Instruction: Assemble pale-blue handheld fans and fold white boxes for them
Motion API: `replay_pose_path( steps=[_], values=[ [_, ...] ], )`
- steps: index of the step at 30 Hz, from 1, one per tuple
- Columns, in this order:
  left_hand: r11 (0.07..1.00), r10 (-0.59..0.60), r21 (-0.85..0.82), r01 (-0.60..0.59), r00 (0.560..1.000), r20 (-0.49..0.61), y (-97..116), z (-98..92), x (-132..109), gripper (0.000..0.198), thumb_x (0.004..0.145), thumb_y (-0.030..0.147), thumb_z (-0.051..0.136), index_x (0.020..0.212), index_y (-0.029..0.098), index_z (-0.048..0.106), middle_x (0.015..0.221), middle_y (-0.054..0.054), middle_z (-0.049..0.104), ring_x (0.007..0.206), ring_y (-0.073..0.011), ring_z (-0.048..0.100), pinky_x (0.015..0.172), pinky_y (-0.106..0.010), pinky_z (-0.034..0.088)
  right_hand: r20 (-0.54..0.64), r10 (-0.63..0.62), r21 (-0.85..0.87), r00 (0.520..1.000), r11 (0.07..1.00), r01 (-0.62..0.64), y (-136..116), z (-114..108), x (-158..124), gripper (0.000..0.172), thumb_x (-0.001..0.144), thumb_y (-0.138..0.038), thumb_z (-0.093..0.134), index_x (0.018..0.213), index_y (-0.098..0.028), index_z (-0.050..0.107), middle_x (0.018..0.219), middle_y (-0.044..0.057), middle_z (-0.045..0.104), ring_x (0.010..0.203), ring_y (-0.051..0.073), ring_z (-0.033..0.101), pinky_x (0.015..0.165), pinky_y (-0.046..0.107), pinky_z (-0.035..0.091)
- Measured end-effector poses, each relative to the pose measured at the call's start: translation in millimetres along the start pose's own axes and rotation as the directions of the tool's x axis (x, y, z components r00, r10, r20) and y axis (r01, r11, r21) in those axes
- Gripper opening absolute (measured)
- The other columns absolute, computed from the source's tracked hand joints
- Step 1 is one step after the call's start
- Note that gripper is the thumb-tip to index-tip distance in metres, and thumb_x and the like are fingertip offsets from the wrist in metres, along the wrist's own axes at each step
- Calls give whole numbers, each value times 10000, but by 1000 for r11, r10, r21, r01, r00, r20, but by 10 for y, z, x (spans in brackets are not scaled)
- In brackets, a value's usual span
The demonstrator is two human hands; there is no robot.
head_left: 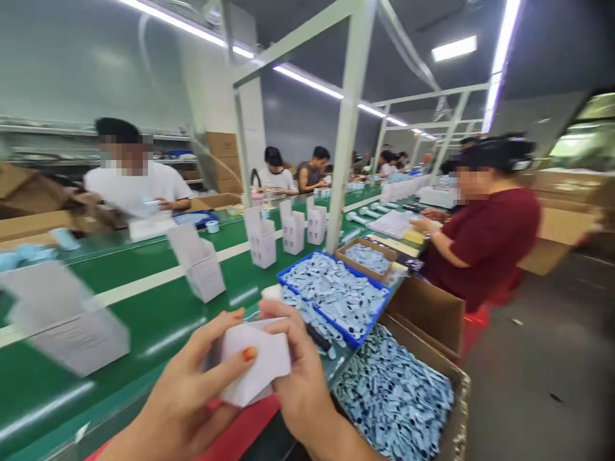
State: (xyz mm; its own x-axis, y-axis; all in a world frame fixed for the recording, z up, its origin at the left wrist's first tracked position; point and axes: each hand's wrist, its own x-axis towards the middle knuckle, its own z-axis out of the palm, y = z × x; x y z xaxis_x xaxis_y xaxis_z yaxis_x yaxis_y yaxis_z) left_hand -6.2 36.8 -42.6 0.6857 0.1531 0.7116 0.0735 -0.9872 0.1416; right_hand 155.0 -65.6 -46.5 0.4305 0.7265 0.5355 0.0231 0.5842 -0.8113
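Between both hands, in front of me at the belt's near edge, is a small white cardboard box (262, 358). My left hand (192, 384) grips its left side, the thumb lying across the face toward me. Curled around its right and upper side are the fingers of my right hand (300, 365). What the box contains, if anything, cannot be seen. Just past my right hand, a blue tray (384, 301) holds a heap of small light-blue plastic pieces (331, 288). More such pieces and a dark object (321, 340) lie between the tray and my right hand.
A green conveyor belt (158, 304) carries several open white boxes (204, 275). A carton of light-blue pieces (394, 397) stands low at right. A pale metal post (343, 134) rises beside the tray. Co-workers sit across the belt and at right, one in a dark red shirt (494, 237).
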Motion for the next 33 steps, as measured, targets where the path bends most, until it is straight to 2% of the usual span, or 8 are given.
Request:
replay_pose_path(
  steps=[5,8,10,12,15,17,20,33],
  values=[
    [997,-11,-75,10,1000,-16,106,-245,159,724,798,73,677,1399,453,537,1510,-106,467,1333,-362,552,971,-472,561,87,-121,-88,989,988,128,-40,-7,26,310,1038,-337,472,1310,-281,611,1455,95,548,1391,233,529,1083,422,533],
    [965,-124,-250,81,979,-160,142,-218,186,734,745,86,786,1331,478,584,1368,-82,560,1213,-345,609,931,-472,576,127,-226,-109,966,965,240,-17,5,72,601,1084,-502,292,1631,-286,168,1561,134,471,1411,236,526,1043,446,570],
    [901,-257,-408,146,938,-232,199,-166,159,747,689,162,888,1297,476,590,1304,-58,581,1129,-313,625,867,-422,599,165,-295,-147,941,936,319,29,10,99,822,1009,-687,364,1646,-242,98,1562,177,457,1392,281,540,1044,481,566],
    [753,-452,-616,233,863,-226,295,-102,130,588,727,349,892,1236,431,608,1306,-50,579,1073,-289,632,771,-353,598,187,-344,-186,920,907,377,87,1,103,952,906,-769,517,1626,-222,218,1518,190,485,1368,312,544,1082,500,533],
    [332,-713,-876,351,701,11,460,-39,146,377,838,590,732,1084,329,616,1314,-60,600,1053,-300,648,701,-321,573,203,-415,-274,887,845,459,158,-59,61,952,855,-716,662,1600,-251,295,1433,161,535,1330,315,557,1117,505,499],
    [83,-766,-908,410,609,205,531,-37,200,349,854,550,724,1072,305,603,1292,-62,628,1025,-292,664,703,-315,569,233,-451,-362,862,782,507,180,-126,29,964,843,-677,707,1603,-267,279,1425,156,532,1325,324,558,1108,513,504],
    [-101,-740,-868,486,547,392,559,-63,284,482,840,412,757,1279,324,579,1320,-78,632,1011,-264,674,772,-315,586,306,-460,-445,834,705,552,174,-221,18,963,863,-657,694,1613,-255,242,1440,171,511,1322,332,559,1092,521,516],
    [-51,-812,-843,536,469,348,610,-65,339,548,818,420,750,1327,299,589,1344,-89,631,1000,-257,659,769,-298,578,431,-485,-428,761,633,645,153,-193,97,994,859,-622,717,1630,-273,196,1420,158,511,1296,308,562,1080,495,517]
  ],
)
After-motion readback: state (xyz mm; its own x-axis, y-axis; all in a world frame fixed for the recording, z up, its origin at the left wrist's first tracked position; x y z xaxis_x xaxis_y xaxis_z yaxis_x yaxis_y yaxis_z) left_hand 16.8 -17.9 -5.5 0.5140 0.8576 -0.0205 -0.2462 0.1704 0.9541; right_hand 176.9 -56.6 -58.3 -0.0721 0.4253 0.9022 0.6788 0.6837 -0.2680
